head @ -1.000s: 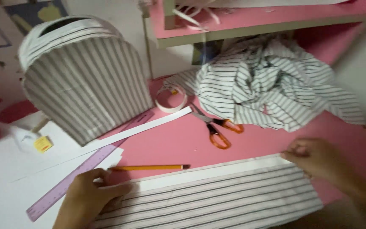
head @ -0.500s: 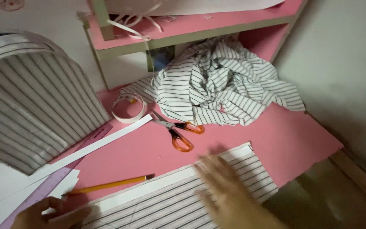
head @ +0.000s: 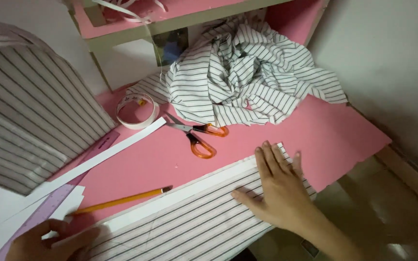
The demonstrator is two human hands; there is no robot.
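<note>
Head view: the right hand (head: 276,186) reaches in from the lower right, palm down, fingers spread flat on the striped fabric panel (head: 194,222) lying along the pink table's (head: 335,135) near edge. The left hand (head: 49,241), cut off by the bottom edge, presses loosely curled fingers on the panel's left end, beside the yellow pencil (head: 122,200).

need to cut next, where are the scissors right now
In the head view the orange-handled scissors lie on the pink table, mid-frame, just below the crumpled striped cloth and right of the tape roll.
</note>
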